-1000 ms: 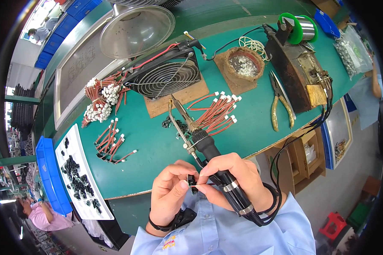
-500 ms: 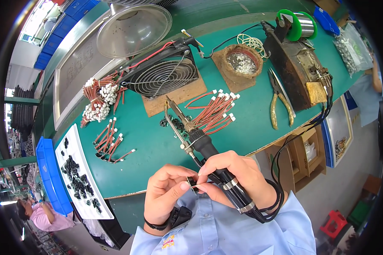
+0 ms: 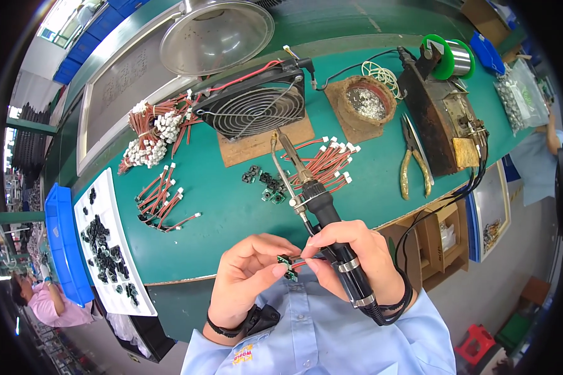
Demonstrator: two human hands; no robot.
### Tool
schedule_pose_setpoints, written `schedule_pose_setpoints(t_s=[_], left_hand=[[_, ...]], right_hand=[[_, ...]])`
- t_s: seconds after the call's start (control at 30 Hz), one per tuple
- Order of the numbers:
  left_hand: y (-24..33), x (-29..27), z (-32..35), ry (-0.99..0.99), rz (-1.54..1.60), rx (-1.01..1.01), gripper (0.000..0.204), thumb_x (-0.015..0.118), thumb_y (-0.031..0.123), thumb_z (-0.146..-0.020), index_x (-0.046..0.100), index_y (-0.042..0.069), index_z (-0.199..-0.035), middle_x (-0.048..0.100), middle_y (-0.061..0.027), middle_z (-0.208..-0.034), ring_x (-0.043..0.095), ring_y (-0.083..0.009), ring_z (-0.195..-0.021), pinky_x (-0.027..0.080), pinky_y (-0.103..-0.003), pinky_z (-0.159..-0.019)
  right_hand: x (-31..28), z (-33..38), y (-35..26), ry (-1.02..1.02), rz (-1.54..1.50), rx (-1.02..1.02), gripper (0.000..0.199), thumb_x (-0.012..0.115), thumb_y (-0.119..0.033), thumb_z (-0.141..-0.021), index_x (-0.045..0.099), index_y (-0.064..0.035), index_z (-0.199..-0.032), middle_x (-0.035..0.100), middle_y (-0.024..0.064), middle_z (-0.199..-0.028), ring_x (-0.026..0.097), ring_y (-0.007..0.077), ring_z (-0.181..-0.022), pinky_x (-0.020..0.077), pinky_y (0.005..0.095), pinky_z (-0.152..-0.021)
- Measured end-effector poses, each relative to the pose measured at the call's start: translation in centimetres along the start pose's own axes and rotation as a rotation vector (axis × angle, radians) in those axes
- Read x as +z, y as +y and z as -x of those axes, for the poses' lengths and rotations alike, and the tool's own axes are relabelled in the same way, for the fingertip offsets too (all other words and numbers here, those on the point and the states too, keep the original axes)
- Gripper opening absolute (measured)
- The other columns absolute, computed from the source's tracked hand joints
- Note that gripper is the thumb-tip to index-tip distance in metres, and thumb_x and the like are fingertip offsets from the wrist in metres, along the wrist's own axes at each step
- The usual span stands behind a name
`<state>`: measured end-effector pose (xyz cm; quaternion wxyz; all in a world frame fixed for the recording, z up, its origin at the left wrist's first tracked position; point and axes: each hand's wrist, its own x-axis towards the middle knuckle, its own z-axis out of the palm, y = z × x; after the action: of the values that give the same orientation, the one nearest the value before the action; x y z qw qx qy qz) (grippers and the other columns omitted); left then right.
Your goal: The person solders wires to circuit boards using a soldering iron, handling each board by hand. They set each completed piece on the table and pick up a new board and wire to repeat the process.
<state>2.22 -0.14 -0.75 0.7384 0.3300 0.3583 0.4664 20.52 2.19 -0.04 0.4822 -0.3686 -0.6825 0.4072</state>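
Note:
Close to my body, my left hand (image 3: pixel 245 274) pinches a small green circuit board (image 3: pixel 288 270) with a black part on it. My right hand (image 3: pixel 372 265) has a black soldering iron (image 3: pixel 321 206) lying across it, its metal tip and thin side tube pointing away from me over the table. Thumb and index finger of that same hand pinch a short red wire (image 3: pixel 300 264) at the board; whether it is attached there I cannot tell. Beyond the iron lie more small boards (image 3: pixel 273 189) and a pile of red wires with white connectors (image 3: pixel 331 162).
At left are a white tray (image 3: pixel 144 294) of black parts, a blue bin (image 3: pixel 65 244) and wire bundles (image 3: pixel 150 134). A fan (image 3: pixel 256 109) stands at the back. To the right are a solder pot (image 3: pixel 372 103), pliers (image 3: pixel 413 159), a soldering station (image 3: pixel 435 112) and a solder spool (image 3: pixel 450 59).
The board in my left hand has turned so that more of its green face shows, and more red wire is visible. The iron's tip has shifted right; the whole view has shifted slightly.

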Motion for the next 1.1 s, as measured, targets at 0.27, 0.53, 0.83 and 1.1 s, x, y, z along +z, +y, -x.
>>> schedule_pose_setpoints(t_s=[0.27,0.53,0.83,1.1], left_hand=[[0.2,0.7,-0.3,0.064,0.066,-0.048,0.012,0.059,0.001,-0.077,0.05,0.001,-0.085,0.062,-0.0176,-0.092,0.058,-0.0222,-0.091,0.045,-0.033,-0.082],[0.3,0.1,-1.1,0.205,0.111,0.011,0.012,0.058,0.002,-0.077,0.048,0.003,-0.085,0.062,-0.019,-0.097,0.057,-0.0223,-0.095,0.04,-0.034,-0.089],[-0.2,-0.9,-1.4,0.226,0.112,0.128,0.011,0.055,-0.004,-0.084,0.048,0.005,-0.086,0.06,-0.0222,-0.11,0.056,-0.0167,-0.1,0.041,-0.03,-0.087],[-0.2,-0.5,-1.1,0.181,0.141,0.119,0.01,0.057,0.0,-0.085,0.049,0.004,-0.088,0.059,-0.0224,-0.11,0.056,-0.0193,-0.103,0.041,-0.032,-0.089]], right_hand=[[-0.3,0.0,0.5,-0.03,0.101,-0.017,0.037,0.067,0.001,-0.074,0.046,-0.006,-0.103,0.064,0.01,-0.084,0.061,0.016,-0.068,0.0482,0.0282,-0.065],[-1.3,2.3,1.4,0.277,0.215,-0.233,0.043,0.072,-0.03,-0.074,0.051,-0.0105,-0.106,0.062,0.0073,-0.081,0.056,0.0237,-0.076,0.0374,0.0394,-0.078],[-2.8,5.9,1.2,-0.13,0.289,-0.217,0.046,0.081,-0.023,-0.058,0.06,-0.0167,-0.099,0.058,-0.0025,-0.07,0.06,0.0177,-0.075,0.0339,0.0353,-0.075],[-2.6,5.4,1.0,-0.119,0.225,-0.213,0.043,0.08,-0.019,-0.059,0.061,-0.0167,-0.097,0.058,-0.0023,-0.069,0.06,0.0157,-0.069,0.0341,0.0345,-0.074]])
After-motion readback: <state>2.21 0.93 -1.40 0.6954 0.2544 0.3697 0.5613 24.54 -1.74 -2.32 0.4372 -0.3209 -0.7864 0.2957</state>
